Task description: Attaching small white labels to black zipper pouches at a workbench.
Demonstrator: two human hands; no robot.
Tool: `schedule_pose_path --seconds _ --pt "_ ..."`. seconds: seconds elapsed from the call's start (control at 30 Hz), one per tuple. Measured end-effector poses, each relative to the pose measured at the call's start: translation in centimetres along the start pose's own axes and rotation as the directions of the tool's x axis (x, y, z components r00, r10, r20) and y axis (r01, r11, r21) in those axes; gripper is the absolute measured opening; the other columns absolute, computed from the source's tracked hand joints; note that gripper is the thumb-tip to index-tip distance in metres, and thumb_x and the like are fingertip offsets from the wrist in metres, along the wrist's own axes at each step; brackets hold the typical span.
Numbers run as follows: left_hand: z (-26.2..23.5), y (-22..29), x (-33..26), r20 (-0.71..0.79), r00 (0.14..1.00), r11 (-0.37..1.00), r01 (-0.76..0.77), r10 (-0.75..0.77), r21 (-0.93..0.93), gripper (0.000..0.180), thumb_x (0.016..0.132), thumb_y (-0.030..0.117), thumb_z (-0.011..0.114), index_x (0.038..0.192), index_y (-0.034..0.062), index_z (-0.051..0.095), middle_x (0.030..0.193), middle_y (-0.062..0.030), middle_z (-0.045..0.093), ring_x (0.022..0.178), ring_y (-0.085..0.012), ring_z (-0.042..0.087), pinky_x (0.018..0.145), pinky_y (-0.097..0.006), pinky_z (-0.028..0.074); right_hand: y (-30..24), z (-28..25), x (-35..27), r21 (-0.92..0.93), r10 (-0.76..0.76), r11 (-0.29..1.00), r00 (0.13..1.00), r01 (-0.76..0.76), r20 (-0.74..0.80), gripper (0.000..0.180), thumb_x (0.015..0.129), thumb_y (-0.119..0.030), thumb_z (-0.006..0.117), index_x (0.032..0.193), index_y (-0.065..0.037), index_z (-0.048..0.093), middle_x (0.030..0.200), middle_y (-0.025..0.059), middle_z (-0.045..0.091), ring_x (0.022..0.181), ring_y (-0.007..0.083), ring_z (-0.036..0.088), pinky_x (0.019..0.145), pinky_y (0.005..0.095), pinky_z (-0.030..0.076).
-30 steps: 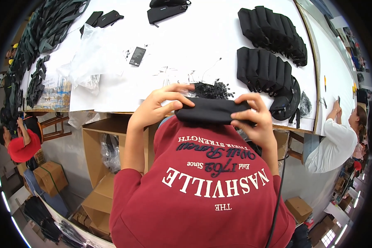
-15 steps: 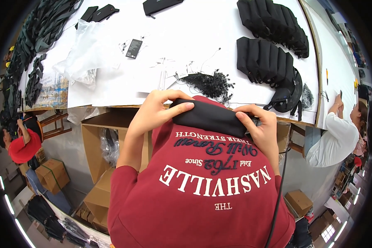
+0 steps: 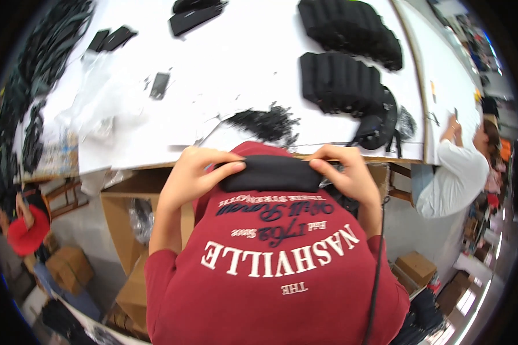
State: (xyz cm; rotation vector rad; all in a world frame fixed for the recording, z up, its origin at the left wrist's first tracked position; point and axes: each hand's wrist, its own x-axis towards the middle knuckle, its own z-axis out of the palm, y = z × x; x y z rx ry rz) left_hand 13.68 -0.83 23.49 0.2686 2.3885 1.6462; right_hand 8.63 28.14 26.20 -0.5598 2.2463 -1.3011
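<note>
A black padded fabric piece (image 3: 273, 173), long and flat, is held level against my chest over my red shirt. My left hand (image 3: 198, 171) grips its left end with the thumb lying along its top edge. My right hand (image 3: 345, 172) pinches its right end. Both hands are just below the front edge of the white table (image 3: 224, 86). A small heap of thin black strips (image 3: 265, 122) lies on the table straight beyond the piece.
Two rows of stacked black pads (image 3: 342, 83) sit at the table's right, with a black bag (image 3: 377, 127) at the edge. Open cardboard boxes (image 3: 135, 201) stand under the table. A person in white (image 3: 454, 172) works at right; a person in red (image 3: 26, 227) sits at left.
The black piece has stayed in both hands. My hands and the piece shifted slightly lower, away from the table edge, and my left thumb now rests along the top.
</note>
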Motion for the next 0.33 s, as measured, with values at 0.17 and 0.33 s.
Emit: schedule_pose_path --seconds 0.17,0.33 --pt "-0.8 1.8 1.3 0.077 0.997 1.000 0.015 -0.015 -0.001 0.017 0.081 0.007 0.063 0.096 -0.0007 0.067 0.088 -0.0134 0.068 0.078 -0.0189 0.065 0.070 -0.028 0.049 2.8 0.5 -0.2 0.010 -0.073 0.997 0.997 0.073 0.027 0.025 0.082 -0.022 0.067 0.096 -0.002 0.063 0.078 0.0079 0.065 0.071 0.0133 0.061 0.066 0.0262 0.046" --pt "-11.9 2.5 -2.3 -0.273 0.711 0.724 -0.463 0.648 0.511 0.031 0.084 0.009 0.055 0.113 -0.0028 0.058 0.103 -0.0151 0.065 0.097 -0.0265 0.062 0.091 -0.037 0.045 7.1 -2.7 0.0 0.395 0.266 0.904 0.939 -0.164 -0.217 0.022 0.085 -0.022 0.067 0.094 -0.002 0.065 0.072 -0.0019 0.060 0.066 0.0029 0.051 0.061 0.0215 0.042"
